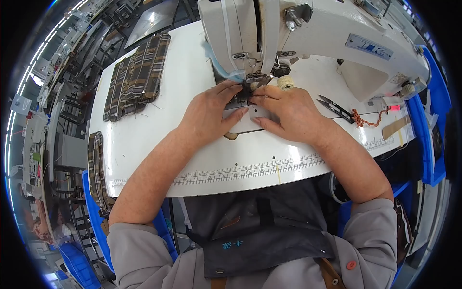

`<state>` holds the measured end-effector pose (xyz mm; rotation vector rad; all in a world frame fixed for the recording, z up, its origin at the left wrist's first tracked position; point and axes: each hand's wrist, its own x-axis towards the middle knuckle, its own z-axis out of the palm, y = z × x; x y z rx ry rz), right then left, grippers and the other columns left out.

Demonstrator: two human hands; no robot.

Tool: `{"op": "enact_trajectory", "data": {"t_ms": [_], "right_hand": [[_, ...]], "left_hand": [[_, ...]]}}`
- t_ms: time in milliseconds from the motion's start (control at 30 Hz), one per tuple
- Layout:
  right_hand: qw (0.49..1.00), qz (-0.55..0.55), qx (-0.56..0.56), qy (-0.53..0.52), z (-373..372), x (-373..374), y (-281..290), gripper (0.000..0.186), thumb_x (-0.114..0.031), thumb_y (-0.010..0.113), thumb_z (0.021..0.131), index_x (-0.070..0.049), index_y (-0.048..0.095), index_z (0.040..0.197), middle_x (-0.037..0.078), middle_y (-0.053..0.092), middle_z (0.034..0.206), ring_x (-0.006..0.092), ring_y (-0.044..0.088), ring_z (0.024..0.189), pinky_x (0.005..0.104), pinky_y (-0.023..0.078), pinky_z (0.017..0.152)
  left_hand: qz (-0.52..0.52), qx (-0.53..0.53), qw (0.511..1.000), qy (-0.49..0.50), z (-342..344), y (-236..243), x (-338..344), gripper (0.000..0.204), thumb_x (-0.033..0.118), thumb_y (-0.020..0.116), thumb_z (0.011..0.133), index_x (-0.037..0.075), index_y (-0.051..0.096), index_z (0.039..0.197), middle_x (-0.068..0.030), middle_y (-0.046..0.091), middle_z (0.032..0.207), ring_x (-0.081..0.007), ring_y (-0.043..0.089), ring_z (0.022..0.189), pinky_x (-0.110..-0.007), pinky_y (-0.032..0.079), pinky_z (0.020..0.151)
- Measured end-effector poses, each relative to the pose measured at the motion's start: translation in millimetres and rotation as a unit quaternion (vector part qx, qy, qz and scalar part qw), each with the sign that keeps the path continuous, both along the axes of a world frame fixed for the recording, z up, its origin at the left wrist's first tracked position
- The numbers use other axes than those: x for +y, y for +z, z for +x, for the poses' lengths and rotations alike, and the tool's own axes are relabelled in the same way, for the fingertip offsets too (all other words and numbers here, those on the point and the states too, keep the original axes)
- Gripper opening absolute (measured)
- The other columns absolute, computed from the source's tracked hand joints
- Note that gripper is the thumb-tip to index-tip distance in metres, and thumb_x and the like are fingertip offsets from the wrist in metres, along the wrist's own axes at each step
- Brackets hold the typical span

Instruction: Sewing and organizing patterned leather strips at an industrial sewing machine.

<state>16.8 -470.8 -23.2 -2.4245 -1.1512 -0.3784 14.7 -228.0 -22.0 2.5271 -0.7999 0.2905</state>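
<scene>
Under the needle area of a white sewing machine (236, 29) lies a small dark piece of fabric (236, 102), mostly covered by fingers and the presser foot. My left hand (206, 111) reaches it from the left, its fingertips holding the fabric down beside the foot, thumb lower on the metal plate. From the other side, my right hand (293, 113) keeps its index fingertip at the fabric's right edge, close to the foot. Its thumb rests lower, on the plate. How firmly the fingers grip is hidden.
A stack of plaid fabric pieces (137, 77) lies at the table's left, with more plaid pieces (97, 168) hanging at its left edge. Thread snips (337, 109) on an orange cord lie to the right. A ruler strip (250, 171) runs along the front edge. Blue bins (433, 115) stand right.
</scene>
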Motion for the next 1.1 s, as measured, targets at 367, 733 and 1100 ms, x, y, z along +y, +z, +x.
{"op": "enact_trajectory", "data": {"t_ms": [367, 733, 1100], "right_hand": [[1.0, 0.011, -0.006, 0.004, 1.2, -0.6, -2.0, 0.035, -0.032, 0.071, 0.09, -0.004, 0.074, 0.111, 0.009, 0.071, 0.118, 0.0309, 0.07, 0.099, 0.0432, 0.057, 0.082], [1.0, 0.003, -0.002, 0.004, -0.8, 0.8, 1.2, 0.036, -0.031, 0.071, 0.091, -0.004, 0.074, 0.113, 0.011, 0.071, 0.122, 0.0314, 0.07, 0.103, 0.0432, 0.057, 0.085], [1.0, 0.005, 0.0, 0.012, 0.2, -3.5, -2.6, 0.036, -0.03, 0.069, 0.092, -0.004, 0.072, 0.116, 0.01, 0.07, 0.12, 0.0313, 0.068, 0.106, 0.043, 0.055, 0.088]], "left_hand": [[0.011, -0.047, 0.998, 0.035, 7.0, -8.9, -3.3, 0.045, 0.024, 0.073, 0.091, -0.006, 0.066, 0.123, -0.0209, 0.07, 0.114, -0.0385, 0.071, 0.097, -0.043, 0.057, 0.084], [0.065, -0.141, 0.984, 0.09, -2.4, -4.9, 4.5, 0.032, 0.03, 0.079, 0.086, 0.005, 0.077, 0.106, -0.0084, 0.071, 0.105, -0.0286, 0.068, 0.094, -0.038, 0.055, 0.08], [0.106, 0.028, 0.963, 0.248, -104.2, 25.7, 92.6, 0.04, 0.013, 0.072, 0.078, 0.006, 0.074, 0.118, -0.0087, 0.054, 0.076, -0.0275, 0.056, 0.077, -0.04, 0.046, 0.073]]}}
